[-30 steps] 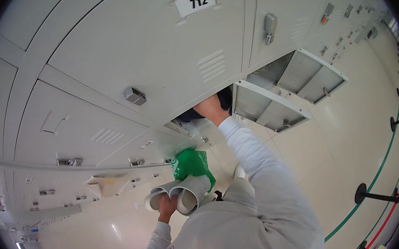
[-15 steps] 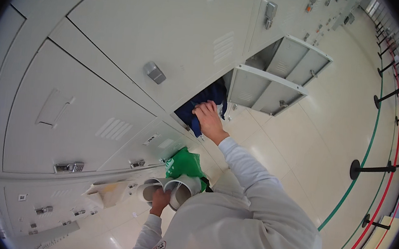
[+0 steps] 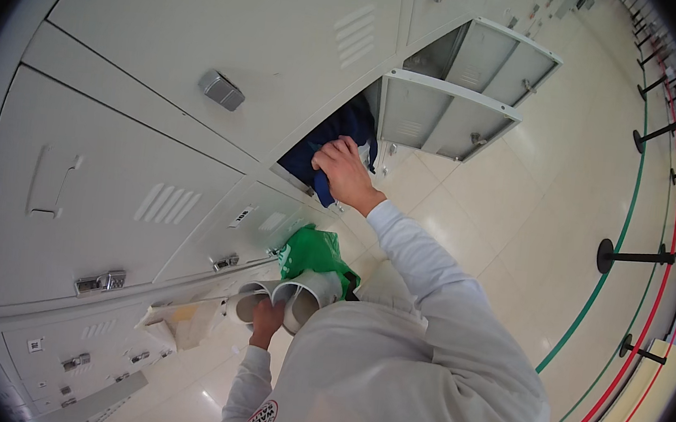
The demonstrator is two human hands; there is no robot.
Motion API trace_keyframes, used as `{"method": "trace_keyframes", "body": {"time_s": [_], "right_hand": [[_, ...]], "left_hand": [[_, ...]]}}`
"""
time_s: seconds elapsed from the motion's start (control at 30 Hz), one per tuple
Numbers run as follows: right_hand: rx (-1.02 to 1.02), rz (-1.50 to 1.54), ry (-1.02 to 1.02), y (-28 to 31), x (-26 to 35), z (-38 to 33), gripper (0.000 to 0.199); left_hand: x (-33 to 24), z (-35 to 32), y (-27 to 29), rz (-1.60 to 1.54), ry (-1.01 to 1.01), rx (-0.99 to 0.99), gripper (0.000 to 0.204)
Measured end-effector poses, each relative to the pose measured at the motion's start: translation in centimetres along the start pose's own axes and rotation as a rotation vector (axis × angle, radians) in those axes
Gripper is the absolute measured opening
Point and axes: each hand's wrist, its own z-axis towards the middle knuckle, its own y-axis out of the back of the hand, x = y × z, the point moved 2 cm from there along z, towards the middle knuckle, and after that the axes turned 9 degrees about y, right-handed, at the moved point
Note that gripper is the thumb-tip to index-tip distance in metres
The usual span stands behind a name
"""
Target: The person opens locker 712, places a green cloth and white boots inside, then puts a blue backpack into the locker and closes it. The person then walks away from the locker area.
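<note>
My right hand (image 3: 345,169) reaches to an open locker (image 3: 294,159) and has its fingers curled on a dark blue cloth (image 3: 338,132) bunched in the opening. A flap of the cloth hangs over the locker's edge below my fingers. Low on the left, my left hand (image 3: 267,318) grips the adjoining rims of two white hollow tube-shaped things (image 3: 316,291), side by side with their openings upward; their lower ends are hidden. Against the lockers just beyond them is a green plastic bag (image 3: 314,251).
Two locker doors stand swung out, the nearer one (image 3: 428,116) right beside my right hand. Grey lockers with locks (image 3: 222,90) line the left. A beige carton-like thing (image 3: 181,320) lies at lower left. Black posts (image 3: 606,255) with green and red bands run along the right.
The lockers, doors and green bag have shifted up and left in the view. Both hands keep their holds; the cloth shows little change.
</note>
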Motion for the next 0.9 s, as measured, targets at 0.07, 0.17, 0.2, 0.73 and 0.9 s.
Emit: {"method": "trace_keyframes", "body": {"time_s": [0.07,0.17,0.2,0.73,0.9], "right_hand": [[0.042,0.052,0.020,-0.2,-0.1,-0.2,0.020],[0.043,0.065,-0.010,-0.8,-0.2,-1.0,0.020],[0.069,0.068,-0.022,-0.8,-0.1,-1.2,0.020],[0.204,0.100,0.030,8.7,4.8,1.6,0.008],[0.212,0.148,0.059,8.5,4.5,1.7,0.008]], "left_hand": [[0.3,0.2,-0.5,-0.042,0.063,0.001,0.038],[1.1,0.2,-1.6,-0.050,0.077,-0.010,0.038],[0.7,-0.1,-1.4,-0.052,0.076,-0.007,0.038],[-2.0,0.0,-0.9,-0.035,0.150,0.039,0.037],[-2.1,-0.1,-1.2,-0.074,0.173,0.031,0.036]]}}
